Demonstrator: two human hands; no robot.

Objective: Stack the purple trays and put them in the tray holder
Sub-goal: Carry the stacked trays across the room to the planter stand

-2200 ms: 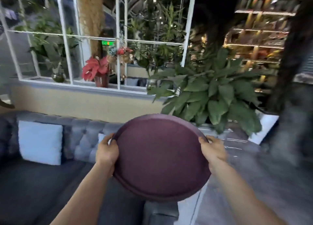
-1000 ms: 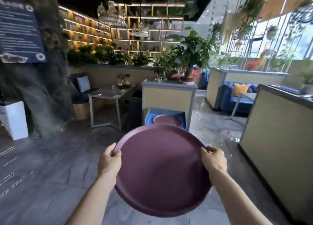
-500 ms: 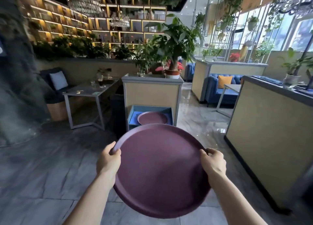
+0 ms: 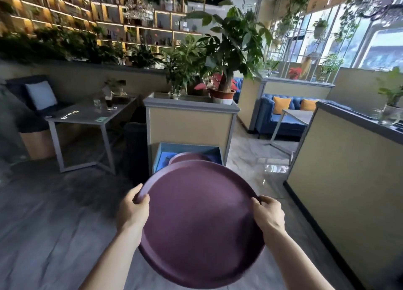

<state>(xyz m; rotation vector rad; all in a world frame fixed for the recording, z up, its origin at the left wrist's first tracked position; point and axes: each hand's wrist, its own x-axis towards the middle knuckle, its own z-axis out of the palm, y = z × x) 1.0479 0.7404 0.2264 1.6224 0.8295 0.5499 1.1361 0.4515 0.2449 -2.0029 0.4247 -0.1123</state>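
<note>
I hold the purple tray [image 4: 200, 222] between my hands: left hand [image 4: 133, 211] clamps its left rim, right hand [image 4: 269, 213] its right. Beyond it, another tray [image 4: 187, 157] lies in the blue tray holder [image 4: 162, 152].

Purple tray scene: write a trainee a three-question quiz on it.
1. True or false: both hands grip the carried purple tray.
2. What lies in the blue tray holder? A) another purple tray B) a cushion C) a glass
3. Which side of the rim does the left hand hold?

Key: 1 true, the right hand grips too. 2 A, the second tray. 3 The left side.
</note>
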